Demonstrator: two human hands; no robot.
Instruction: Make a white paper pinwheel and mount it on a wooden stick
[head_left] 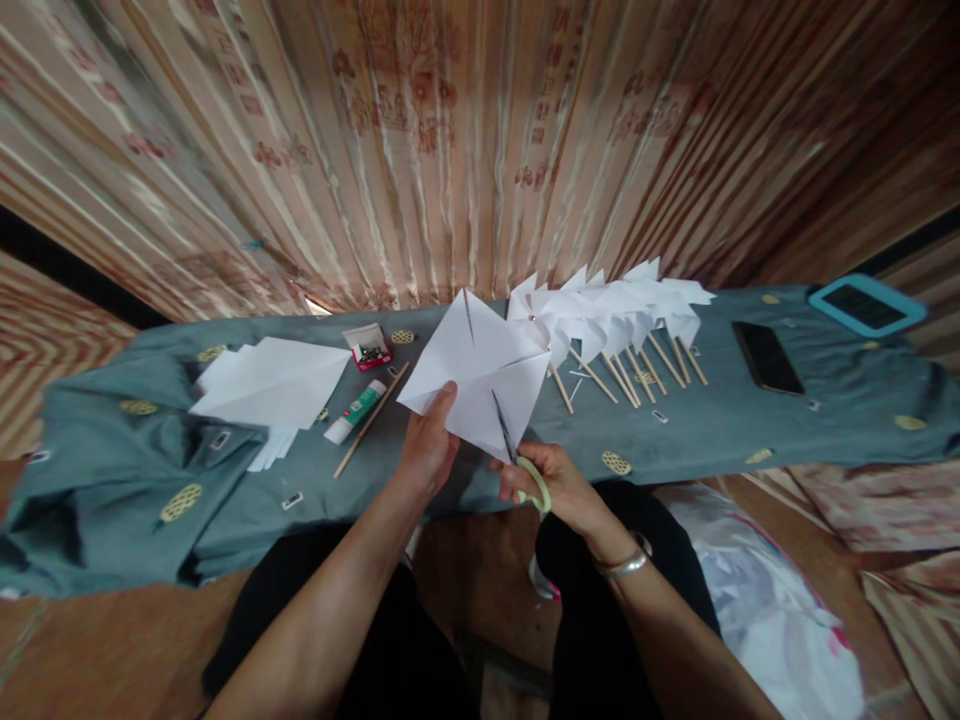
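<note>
Head view looks down on a cloth-covered table (825, 420). Left hand (427, 450) pinches the near-left edge of a white paper square (480, 375), held up over the table's near edge, thumb on top. Right hand (559, 485) is closed through the green handles of scissors (517, 455). Their blades run up and to the left from the handles, into the paper's near-right corner along a diagonal crease, and look nearly closed. The paper lies ahead and left of the right hand, so the cut line points toward the sheet's centre. Further back lie finished pinwheels (622, 315) on sticks, a paper stack (270, 385), a glue stick (356, 412) and a phone (766, 357).
</note>
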